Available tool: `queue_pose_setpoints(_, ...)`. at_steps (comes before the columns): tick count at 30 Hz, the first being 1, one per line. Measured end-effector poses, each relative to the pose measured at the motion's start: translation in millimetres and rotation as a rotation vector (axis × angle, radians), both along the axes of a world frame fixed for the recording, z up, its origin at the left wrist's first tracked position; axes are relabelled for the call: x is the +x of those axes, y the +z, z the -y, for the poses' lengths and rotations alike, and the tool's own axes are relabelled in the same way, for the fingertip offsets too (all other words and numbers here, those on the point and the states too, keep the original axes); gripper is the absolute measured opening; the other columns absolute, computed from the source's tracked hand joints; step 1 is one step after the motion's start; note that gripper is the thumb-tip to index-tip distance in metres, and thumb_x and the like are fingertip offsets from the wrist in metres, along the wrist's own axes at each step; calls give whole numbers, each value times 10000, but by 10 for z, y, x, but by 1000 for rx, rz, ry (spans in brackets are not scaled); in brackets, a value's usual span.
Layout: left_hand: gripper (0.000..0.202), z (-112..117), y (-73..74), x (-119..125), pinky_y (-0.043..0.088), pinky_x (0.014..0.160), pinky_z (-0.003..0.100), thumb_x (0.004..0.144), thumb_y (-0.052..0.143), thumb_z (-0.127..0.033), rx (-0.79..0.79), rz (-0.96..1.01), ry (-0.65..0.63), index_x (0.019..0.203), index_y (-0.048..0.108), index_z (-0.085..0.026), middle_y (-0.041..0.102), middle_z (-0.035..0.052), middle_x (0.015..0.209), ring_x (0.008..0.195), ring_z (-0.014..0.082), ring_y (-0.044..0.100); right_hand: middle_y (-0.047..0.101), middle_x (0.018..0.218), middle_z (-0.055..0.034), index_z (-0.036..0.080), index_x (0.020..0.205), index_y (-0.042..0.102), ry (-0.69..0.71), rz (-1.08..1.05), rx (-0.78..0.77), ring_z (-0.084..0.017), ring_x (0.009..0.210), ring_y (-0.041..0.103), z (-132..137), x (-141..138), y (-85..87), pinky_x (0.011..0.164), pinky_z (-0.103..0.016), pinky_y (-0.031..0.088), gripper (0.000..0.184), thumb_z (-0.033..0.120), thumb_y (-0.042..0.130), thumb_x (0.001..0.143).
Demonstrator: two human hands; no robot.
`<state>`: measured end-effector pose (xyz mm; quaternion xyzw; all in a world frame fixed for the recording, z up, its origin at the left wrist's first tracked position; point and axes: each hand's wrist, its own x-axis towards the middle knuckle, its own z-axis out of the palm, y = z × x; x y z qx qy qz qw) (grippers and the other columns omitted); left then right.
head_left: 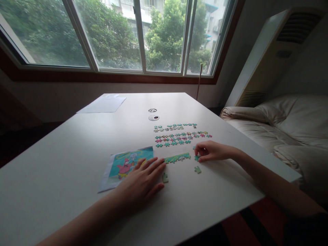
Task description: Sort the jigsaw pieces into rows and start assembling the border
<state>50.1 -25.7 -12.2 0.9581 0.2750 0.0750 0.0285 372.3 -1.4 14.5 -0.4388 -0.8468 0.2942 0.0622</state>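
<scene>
My left hand (143,177) lies flat with fingers stretched, across the right part of a cartoon picture sheet (123,167). Its fingertips reach the left end of a joined strip of puzzle pieces (177,158), green with a light patch. Beside that hand, a loose puzzle piece (165,177) rests near the thumb. My right hand (211,150) is closed in a pinch at the right of the strip, fingertips on a teal puzzle piece (196,158) that they partly cover. Just below sits another green piece (197,169).
Several rows of loose puzzle pieces (179,138) lie beyond the strip. Two round cable-hole fittings (153,118) are farther back on the white table (64,164). A paper sheet (105,104) lies at the far left. A pale sofa (294,119) stands to the right.
</scene>
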Motion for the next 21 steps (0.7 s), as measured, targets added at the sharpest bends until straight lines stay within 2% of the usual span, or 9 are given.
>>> queue_pose_setpoints(8, 476, 16, 12, 13, 275, 980, 490, 913, 307, -433, 33, -47, 24, 1325, 347, -198, 348, 66, 1385, 1235, 303, 325, 507, 658, 20, 160, 869, 593, -42, 26, 11, -90, 588, 453, 13, -18, 15, 525, -191, 345, 226, 334, 610, 726)
queue_pose_setpoints(14, 481, 5, -10, 15, 269, 983, 473, 914, 299, -440, 64, -57, 47, 1326, 348, -196, 350, 62, 1384, 1236, 299, 321, 520, 695, 6, 162, 837, 597, -90, 22, 162, -107, 632, 467, 0, -92, -2, 566, -206, 352, 207, 318, 627, 703)
queue_pose_setpoints(21, 487, -1, -9, 24, 262, 991, 464, 918, 285, -440, 77, -71, 52, 1337, 330, -194, 345, 54, 1387, 1245, 287, 312, 519, 710, 6, 161, 798, 582, -107, -7, 252, -107, 639, 457, -47, -137, -91, 586, -208, 345, 182, 299, 637, 693)
